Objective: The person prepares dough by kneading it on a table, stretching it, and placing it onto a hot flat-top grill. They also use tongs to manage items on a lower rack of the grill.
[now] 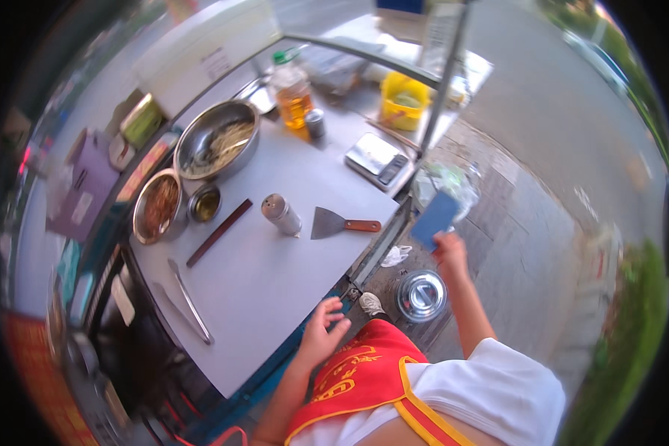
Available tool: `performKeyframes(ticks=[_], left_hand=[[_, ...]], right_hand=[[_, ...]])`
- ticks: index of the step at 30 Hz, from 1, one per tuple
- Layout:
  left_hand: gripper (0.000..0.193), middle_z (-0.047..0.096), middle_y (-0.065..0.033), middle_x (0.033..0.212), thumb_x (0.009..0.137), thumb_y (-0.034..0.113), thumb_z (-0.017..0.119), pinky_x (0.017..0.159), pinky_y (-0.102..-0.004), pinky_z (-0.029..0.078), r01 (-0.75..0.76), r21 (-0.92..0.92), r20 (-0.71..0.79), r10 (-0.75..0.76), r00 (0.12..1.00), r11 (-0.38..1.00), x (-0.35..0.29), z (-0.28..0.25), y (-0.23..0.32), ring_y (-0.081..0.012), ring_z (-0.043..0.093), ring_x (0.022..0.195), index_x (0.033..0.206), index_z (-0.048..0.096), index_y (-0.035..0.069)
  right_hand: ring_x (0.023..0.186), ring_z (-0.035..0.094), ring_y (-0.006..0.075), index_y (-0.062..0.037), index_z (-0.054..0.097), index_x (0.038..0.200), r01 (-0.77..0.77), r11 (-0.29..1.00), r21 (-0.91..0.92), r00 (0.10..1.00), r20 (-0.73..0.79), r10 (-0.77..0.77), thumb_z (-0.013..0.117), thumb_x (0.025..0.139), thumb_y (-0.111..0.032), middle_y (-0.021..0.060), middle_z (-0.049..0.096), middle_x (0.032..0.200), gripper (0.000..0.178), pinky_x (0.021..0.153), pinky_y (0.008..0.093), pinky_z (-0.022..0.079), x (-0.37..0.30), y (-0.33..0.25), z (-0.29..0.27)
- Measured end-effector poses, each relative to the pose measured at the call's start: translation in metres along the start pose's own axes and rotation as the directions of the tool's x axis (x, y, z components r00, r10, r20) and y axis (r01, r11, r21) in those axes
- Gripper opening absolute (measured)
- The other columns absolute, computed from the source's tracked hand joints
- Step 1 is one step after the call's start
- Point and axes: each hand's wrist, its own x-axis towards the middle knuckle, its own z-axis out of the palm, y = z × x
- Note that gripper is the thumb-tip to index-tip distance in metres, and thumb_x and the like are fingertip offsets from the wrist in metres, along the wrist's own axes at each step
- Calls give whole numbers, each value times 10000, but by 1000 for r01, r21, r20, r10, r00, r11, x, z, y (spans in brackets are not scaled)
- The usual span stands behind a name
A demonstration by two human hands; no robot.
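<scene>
Blue panel (435, 218), edge behind fingers (446, 241)

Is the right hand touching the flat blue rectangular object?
Touching: the head view shows the right hand gripping the flat blue rectangular object near its lower end.

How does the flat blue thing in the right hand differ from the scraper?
The flat blue thing is held in the right hand; the scraper lies on the table.
The flat blue thing looks plain and roughly rectangular; the scraper has a grey, flaring blade and a brown handle.
Both show a broad, flat face.
</scene>
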Motion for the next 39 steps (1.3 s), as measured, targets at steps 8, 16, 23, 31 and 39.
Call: performKeyframes(ticks=[8, 16, 23, 31, 39], left_hand=[[843, 453, -197, 1329, 662, 175, 808, 943, -394, 453, 73, 86, -784, 22, 620, 994, 182, -48, -18, -291, 518, 1165, 1356, 348, 39], [722, 638, -103, 1121, 606, 251, 838, 915, -352, 472, 43, 88, -802, 45, 595, 995, 251, -59, -29, -234, 608, 1066, 1221, 509, 65], [716, 664, -112, 1031, 594, 279, 842, 850, -348, 497, -127, 153, -648, 197, 736, 980, 416, -23, 42, -222, 642, 971, 1201, 523, 74], [885, 617, -162, 1147, 527, 243, 874, 941, -384, 462, -163, 187, -623, 246, 743, 969, 530, 26, 35, -331, 576, 1093, 1287, 438, 112], [618, 550, -135, 1266, 751, 22, 660, 994, -380, 407, -324, -50, -588, 235, 774, 945, 371, 74, 62, -241, 536, 1161, 1321, 425, 51]], right_hand=[[583, 587, 189, -14, 599, 824, -133, 990, -54, 949, -296, 111, 679, 811, -160, 67, 591, 694, 168, 471, 311, 494, 408, -21, -71], [523, 576, 177, -3, 612, 971, -169, 879, -446, 985, -50, 164, 682, 836, -292, 74, 587, 698, 327, 426, 307, 502, 441, -22, -7], [412, 487, 119, -6, 566, 956, 51, 766, -641, 998, 59, -17, 672, 846, -200, 27, 506, 565, 246, 355, 255, 374, 388, -49, -93], [508, 553, 120, -25, 578, 1071, -183, 803, -567, 977, -17, 211, 640, 854, -98, 44, 587, 700, 237, 411, 256, 447, 240, 9, -207], [582, 627, 182, 3, 591, 1071, -456, 512, -728, 853, -193, 485, 638, 836, -127, 112, 657, 831, 272, 468, 302, 504, 170, 109, -314]])
